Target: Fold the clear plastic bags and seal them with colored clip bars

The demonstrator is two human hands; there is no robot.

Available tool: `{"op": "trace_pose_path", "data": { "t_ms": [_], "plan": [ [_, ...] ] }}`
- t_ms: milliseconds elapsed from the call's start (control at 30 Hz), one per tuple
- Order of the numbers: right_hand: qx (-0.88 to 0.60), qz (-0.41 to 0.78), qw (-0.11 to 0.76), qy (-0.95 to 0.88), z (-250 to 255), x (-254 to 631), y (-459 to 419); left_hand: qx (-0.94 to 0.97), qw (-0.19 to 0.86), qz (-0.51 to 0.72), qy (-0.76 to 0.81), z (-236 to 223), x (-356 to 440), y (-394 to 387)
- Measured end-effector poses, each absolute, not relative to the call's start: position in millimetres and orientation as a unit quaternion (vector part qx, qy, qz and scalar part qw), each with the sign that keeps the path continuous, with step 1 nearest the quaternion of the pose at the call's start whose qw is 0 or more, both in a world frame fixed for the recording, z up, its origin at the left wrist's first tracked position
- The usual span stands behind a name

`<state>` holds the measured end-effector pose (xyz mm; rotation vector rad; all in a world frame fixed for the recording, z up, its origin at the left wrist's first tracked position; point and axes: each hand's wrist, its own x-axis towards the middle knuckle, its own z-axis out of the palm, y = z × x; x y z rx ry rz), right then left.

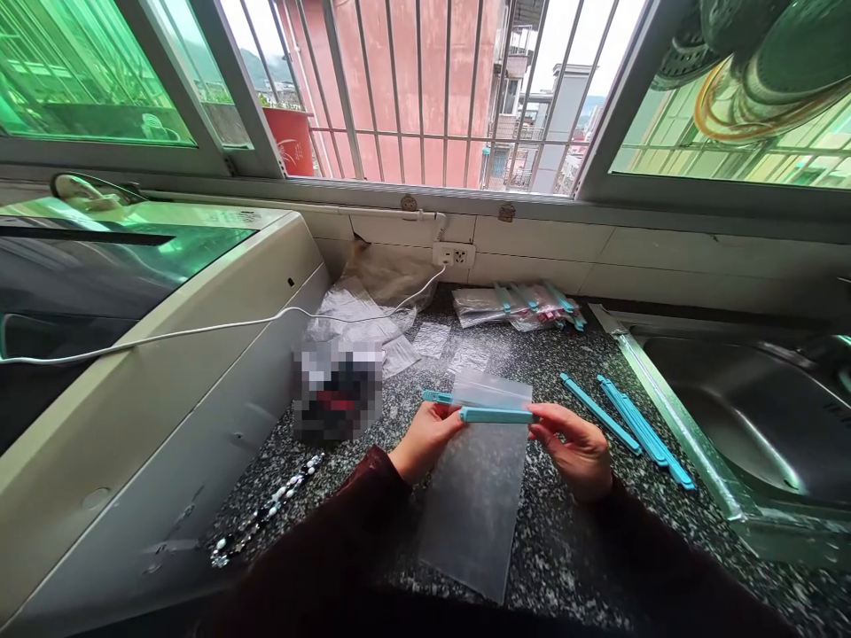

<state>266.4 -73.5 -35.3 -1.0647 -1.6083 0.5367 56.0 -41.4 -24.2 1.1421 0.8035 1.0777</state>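
Observation:
A blue bag sealing clip (495, 416) lies across the upper part of a clear plastic bag (475, 505). My left hand (429, 439) pinches the clip's left end, where a second blue strip, perhaps its other arm, points out to the left. At the right end, my right hand (575, 447) has thumb and fingers closed on the clip and the bag's edge. The bag's top sticks up above the clip, and its lower part hangs over the counter toward me. Whether the clip is fastened cannot be seen.
More blue clips (642, 421) lie right of my hands, beside a metal sink (751, 399). Clipped bags (519, 304) rest near the wall. A bead string (272, 505), a blurred dark object (339, 390) and loose plastic (372, 310) are at left, by a white appliance (199, 381).

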Motion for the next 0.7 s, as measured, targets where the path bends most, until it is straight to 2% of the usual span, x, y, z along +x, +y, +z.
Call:
{"op": "trace_pose_path", "data": {
  "t_ms": [367,500,700],
  "plan": [
    [-0.452,0.150,0.527,-0.704,-28.3,264.3,-73.6,0.539,0.590,0.469,0.376,-17.1,55.6,-45.5],
    [-0.476,0.178,0.530,-0.679,-32.5,263.6,-74.2,0.549,0.582,0.460,0.383,-17.3,55.6,-45.4],
    [-0.490,0.281,0.542,-0.622,-36.8,262.3,-72.1,0.566,0.566,0.453,0.393,-18.6,55.5,-44.6]
  ]
}}
